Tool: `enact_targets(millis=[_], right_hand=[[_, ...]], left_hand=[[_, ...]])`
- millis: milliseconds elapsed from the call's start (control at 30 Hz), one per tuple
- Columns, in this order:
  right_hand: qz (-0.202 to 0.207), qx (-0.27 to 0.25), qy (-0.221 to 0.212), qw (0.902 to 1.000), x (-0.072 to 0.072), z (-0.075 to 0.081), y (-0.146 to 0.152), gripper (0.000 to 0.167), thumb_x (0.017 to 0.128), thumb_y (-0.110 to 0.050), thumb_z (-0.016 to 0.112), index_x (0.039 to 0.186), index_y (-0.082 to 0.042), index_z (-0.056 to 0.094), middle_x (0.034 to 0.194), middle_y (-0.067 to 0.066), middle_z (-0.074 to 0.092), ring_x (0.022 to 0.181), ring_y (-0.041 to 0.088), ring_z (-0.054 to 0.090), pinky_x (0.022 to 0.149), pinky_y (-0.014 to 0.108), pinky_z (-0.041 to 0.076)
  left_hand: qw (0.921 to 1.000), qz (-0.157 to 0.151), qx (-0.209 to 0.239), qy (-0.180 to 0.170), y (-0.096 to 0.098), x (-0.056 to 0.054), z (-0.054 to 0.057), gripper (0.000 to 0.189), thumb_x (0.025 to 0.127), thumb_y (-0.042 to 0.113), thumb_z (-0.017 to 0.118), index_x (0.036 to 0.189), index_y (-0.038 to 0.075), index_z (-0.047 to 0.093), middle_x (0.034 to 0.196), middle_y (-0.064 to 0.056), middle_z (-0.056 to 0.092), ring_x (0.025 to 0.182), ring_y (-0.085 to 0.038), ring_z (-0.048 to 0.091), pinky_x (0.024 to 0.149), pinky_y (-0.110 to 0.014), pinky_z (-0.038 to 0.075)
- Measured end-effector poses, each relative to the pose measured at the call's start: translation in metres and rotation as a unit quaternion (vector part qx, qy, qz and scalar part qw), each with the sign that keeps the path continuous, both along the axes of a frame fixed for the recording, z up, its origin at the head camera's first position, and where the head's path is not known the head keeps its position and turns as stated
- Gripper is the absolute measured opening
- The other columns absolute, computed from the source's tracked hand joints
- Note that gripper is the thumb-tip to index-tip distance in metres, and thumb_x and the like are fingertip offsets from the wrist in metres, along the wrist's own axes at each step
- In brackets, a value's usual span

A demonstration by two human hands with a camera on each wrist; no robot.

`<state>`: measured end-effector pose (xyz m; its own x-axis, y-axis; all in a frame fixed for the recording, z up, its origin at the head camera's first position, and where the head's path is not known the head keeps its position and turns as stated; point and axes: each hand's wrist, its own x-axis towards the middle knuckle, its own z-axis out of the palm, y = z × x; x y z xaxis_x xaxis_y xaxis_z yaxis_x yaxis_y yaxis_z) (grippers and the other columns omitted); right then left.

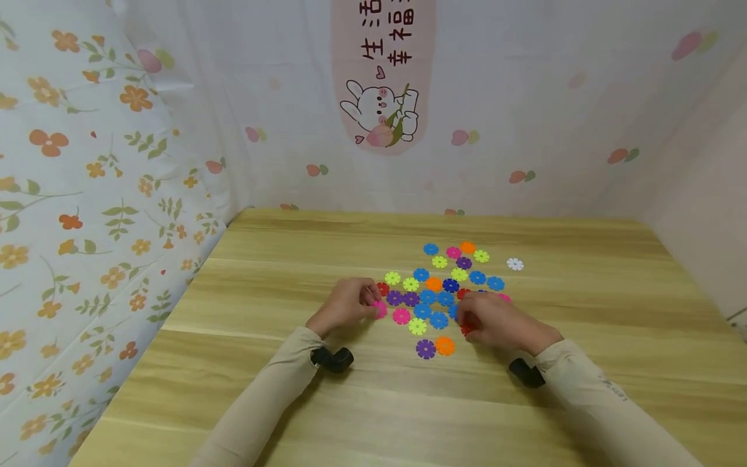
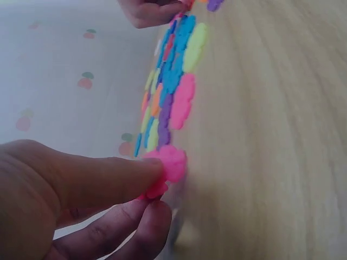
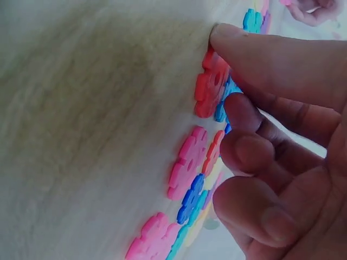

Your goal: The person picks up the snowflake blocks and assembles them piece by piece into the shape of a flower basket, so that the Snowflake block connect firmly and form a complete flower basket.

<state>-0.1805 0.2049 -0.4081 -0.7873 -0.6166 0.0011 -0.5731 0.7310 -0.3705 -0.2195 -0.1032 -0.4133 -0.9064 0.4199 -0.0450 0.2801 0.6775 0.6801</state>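
In the head view my left hand (image 1: 353, 299) is at the left edge of a spread of flat, notched plastic snowflake discs. Its thumb and fingers pinch a pink snowflake disc (image 2: 172, 163), seen close in the left wrist view. My right hand (image 1: 496, 319) reaches over the spread's right side with bent fingers. A red snowflake disc (image 3: 210, 86) lies on the table by its thumb, which overlaps the disc's upper end; the index fingertip is hidden behind the thumb. Beside that are a pink disc (image 3: 188, 162) and a dark blue disc (image 3: 191, 199).
Several blue discs (image 1: 438, 320) fill the spread's middle. Nearer me lie a purple disc (image 1: 426, 349) and an orange disc (image 1: 445, 346). A white disc (image 1: 515, 264) sits apart at the back right. The wooden table (image 1: 373, 415) meets a printed cloth backdrop (image 1: 280, 104).
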Motion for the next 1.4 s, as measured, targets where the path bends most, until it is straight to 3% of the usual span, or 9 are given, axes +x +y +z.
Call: enact_targets(millis=[133, 333, 500, 633, 867, 1067, 1267, 1400], right_hand=[[-0.015, -0.009, -0.014, 0.9997, 0.001, -0.001, -0.001, 0.024, 0.077, -0.01, 0.086, 0.085, -0.016, 0.064, 0.086, -0.005, 0.057, 0.08, 0.009, 0.049, 0.069, 0.021, 0.049], [-0.058, 0.009, 0.005, 0.9983, 0.002, 0.0, 0.004, 0.025, 0.074, -0.015, 0.088, 0.09, -0.013, 0.069, 0.092, -0.002, 0.065, 0.083, 0.012, 0.055, 0.074, 0.03, 0.054], [-0.073, 0.014, 0.004, 0.9972, 0.002, 0.001, 0.006, 0.023, 0.074, -0.016, 0.088, 0.088, -0.008, 0.071, 0.088, 0.0, 0.066, 0.078, 0.013, 0.056, 0.069, 0.027, 0.055], [-0.087, -0.002, -0.023, 0.9959, -0.001, 0.003, 0.005, 0.021, 0.075, -0.012, 0.086, 0.088, -0.006, 0.07, 0.085, 0.001, 0.066, 0.077, 0.013, 0.055, 0.067, 0.024, 0.053], [-0.078, -0.015, -0.079, 0.9938, -0.007, 0.004, 0.003, 0.019, 0.077, -0.005, 0.081, 0.08, -0.009, 0.062, 0.076, 0.0, 0.058, 0.071, 0.013, 0.048, 0.063, 0.023, 0.043], [-0.105, -0.008, -0.049, 0.9933, -0.006, 0.003, 0.007, 0.025, 0.073, -0.015, 0.088, 0.087, -0.006, 0.069, 0.079, 0.0, 0.063, 0.072, 0.013, 0.051, 0.064, 0.023, 0.048], [-0.1, 0.001, -0.014, 0.9949, -0.002, 0.001, 0.007, 0.023, 0.074, -0.015, 0.088, 0.09, -0.004, 0.076, 0.083, 0.002, 0.071, 0.075, 0.012, 0.056, 0.066, 0.024, 0.053], [-0.093, -0.012, -0.037, 0.9949, -0.004, 0.001, 0.004, 0.018, 0.076, -0.01, 0.086, 0.088, -0.003, 0.074, 0.078, 0.001, 0.068, 0.07, 0.012, 0.053, 0.062, 0.022, 0.049]], left_hand=[[0.9999, 0.007, 0.01, -0.009, -0.004, 0.001, 0.002, 0.015, 0.082, 0.008, 0.082, 0.091, 0.008, 0.07, 0.086, -0.006, 0.072, 0.076, -0.011, 0.064, 0.07, -0.022, 0.051], [0.9995, 0.01, 0.02, -0.024, -0.003, 0.003, 0.006, 0.013, 0.084, 0.008, 0.079, 0.092, 0.008, 0.07, 0.089, -0.008, 0.071, 0.078, -0.013, 0.064, 0.073, -0.023, 0.052], [0.9988, 0.023, 0.032, -0.029, -0.003, 0.002, 0.007, 0.012, 0.085, 0.007, 0.078, 0.095, 0.008, 0.07, 0.09, -0.007, 0.071, 0.079, -0.014, 0.063, 0.075, -0.024, 0.052], [0.9971, 0.032, 0.058, -0.038, -0.002, 0.001, 0.007, 0.015, 0.087, 0.007, 0.076, 0.101, 0.009, 0.072, 0.094, -0.007, 0.071, 0.082, -0.015, 0.064, 0.076, -0.025, 0.054], [0.9907, 0.032, 0.114, -0.068, 0.0, 0.003, 0.007, 0.016, 0.09, 0.006, 0.072, 0.105, 0.008, 0.074, 0.096, -0.01, 0.073, 0.081, -0.013, 0.068, 0.071, -0.026, 0.057], [0.9847, 0.026, 0.148, -0.088, 0.005, 0.005, 0.008, 0.017, 0.09, 0.005, 0.071, 0.107, 0.005, 0.072, 0.095, -0.013, 0.072, 0.078, -0.018, 0.07, 0.067, -0.032, 0.058], [0.9827, 0.028, 0.155, -0.098, 0.006, 0.005, 0.008, 0.016, 0.09, 0.004, 0.07, 0.106, 0.005, 0.072, 0.095, -0.013, 0.071, 0.079, -0.021, 0.071, 0.066, -0.031, 0.057], [0.9829, 0.025, 0.156, -0.094, 0.006, 0.005, 0.009, 0.016, 0.091, 0.005, 0.069, 0.106, 0.005, 0.072, 0.095, -0.013, 0.071, 0.079, -0.023, 0.071, 0.065, -0.031, 0.056]])
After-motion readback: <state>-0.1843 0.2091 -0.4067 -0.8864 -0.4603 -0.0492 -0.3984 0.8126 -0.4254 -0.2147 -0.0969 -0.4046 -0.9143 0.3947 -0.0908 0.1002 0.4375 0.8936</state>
